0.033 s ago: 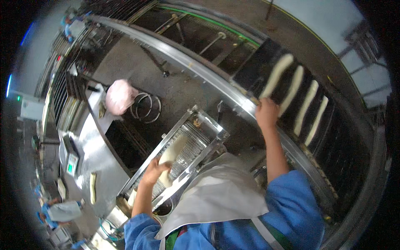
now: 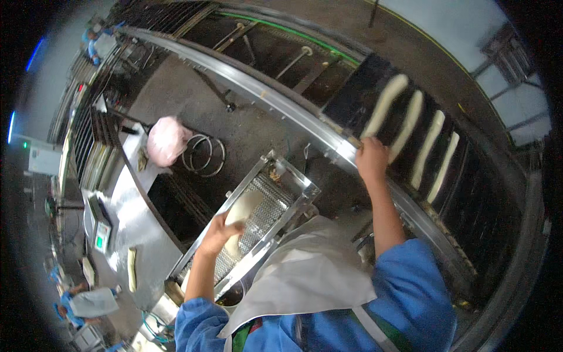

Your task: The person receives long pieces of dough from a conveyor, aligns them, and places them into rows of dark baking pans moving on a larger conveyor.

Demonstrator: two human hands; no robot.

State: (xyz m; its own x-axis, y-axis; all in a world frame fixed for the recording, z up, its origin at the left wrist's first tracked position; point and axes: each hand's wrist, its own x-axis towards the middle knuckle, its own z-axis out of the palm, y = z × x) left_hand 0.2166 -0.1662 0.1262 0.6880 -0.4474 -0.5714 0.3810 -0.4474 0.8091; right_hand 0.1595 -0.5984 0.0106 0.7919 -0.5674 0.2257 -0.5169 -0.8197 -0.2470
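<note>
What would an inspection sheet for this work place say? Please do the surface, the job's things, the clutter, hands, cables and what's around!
Surface: shiny metal table; mesh belt in a metal frame; dark tray beyond the metal rail.
Job's things: a dough roll on the mesh belt; four dough strips side by side on the dark tray.
Clutter: pink bag, metal rings beside it; scale and pale stick on the metal table.
Hands: left hand at the dough roll; right hand by the near ends of the two leftmost dough strips; grips unclear.
Cables: teal cord or hose, lower left.
Surroundings: grey floor; another person in blue, far left.
</note>
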